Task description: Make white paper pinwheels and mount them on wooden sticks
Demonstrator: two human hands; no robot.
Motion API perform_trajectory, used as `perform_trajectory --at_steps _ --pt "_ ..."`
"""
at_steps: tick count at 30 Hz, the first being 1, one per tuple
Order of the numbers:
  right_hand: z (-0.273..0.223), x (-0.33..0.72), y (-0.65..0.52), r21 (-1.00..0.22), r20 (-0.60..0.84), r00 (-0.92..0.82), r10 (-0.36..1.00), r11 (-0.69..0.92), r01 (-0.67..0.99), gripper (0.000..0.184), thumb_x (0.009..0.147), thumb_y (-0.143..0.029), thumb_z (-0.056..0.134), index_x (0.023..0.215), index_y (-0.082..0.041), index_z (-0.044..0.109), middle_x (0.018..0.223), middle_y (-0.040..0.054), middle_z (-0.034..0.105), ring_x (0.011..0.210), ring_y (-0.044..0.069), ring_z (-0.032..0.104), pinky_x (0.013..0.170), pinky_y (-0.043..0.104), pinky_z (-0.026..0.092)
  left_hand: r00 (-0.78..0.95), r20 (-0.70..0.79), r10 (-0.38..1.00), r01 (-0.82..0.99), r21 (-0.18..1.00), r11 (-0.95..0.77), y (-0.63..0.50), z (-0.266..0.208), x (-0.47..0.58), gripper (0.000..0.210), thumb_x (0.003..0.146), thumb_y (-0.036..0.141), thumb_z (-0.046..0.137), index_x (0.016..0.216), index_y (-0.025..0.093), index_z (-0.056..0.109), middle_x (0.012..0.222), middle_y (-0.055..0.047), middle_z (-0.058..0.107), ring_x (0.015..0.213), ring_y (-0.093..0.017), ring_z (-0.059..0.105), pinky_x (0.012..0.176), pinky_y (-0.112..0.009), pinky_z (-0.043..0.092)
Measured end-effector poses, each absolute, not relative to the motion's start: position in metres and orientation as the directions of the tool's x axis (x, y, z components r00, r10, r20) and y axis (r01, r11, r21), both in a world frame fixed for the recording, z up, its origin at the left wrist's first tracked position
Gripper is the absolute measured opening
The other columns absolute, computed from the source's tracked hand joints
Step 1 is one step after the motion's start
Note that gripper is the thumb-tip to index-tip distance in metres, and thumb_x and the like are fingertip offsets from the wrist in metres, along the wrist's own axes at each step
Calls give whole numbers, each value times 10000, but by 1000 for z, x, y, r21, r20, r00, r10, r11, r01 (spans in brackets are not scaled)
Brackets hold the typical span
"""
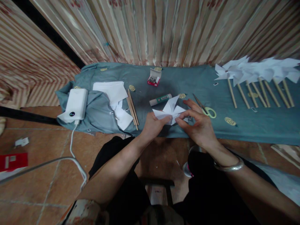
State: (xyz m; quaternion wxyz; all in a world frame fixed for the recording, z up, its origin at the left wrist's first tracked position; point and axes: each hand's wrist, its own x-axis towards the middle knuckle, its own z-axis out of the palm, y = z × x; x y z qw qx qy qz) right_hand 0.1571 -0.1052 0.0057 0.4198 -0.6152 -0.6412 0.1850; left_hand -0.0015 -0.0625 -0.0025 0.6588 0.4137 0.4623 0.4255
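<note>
Left hand (152,125) grips a folded white paper pinwheel (173,106) above the near edge of a teal tablecloth (199,81), thumb on its front, while the right hand (201,128), a silver bangle (231,165) around its wrist, pinches the pinwheel near its centre with thumb and forefinger. Whether a pin sits between those fingertips, I cannot tell. Scissors (209,112) with pale green handles lie just beside the right hand. To the left are slim wooden sticks (132,109), white paper sheets (111,90) and a white power bank (76,103). Just beyond the pinwheel lies a glue stick (160,99); farther back stands an open red box (153,82) of small metal pins. At the far right, stick-mounted pinwheels (257,73) overlap in a row. Behind everything hangs a striped curtain (164,34).
</note>
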Motion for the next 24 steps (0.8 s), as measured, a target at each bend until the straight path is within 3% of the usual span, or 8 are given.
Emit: perform_trajectory --at_steps 19,24 --pt "11 153 -104 -779 315 149 937 166 604 122 786 -329 683 718 -229 660 1334 88 627 1347 295 486 1134 546 327 166 -258 952 -149 948 283 -57 -7 -1 214 611 307 780 672 122 692 626 -11 668 562 -116 551 562 -230 430" --pt "14 163 -98 -799 351 206 913 177 574 144 807 -355 683 739 -229 670 1316 88 644 1337 286 503 1132 544 328 126 -255 959 -237 931 279 -52 -2 -2 228 612 312 788 697 118 704 651 -24 688 570 -118 565 586 -239 452"
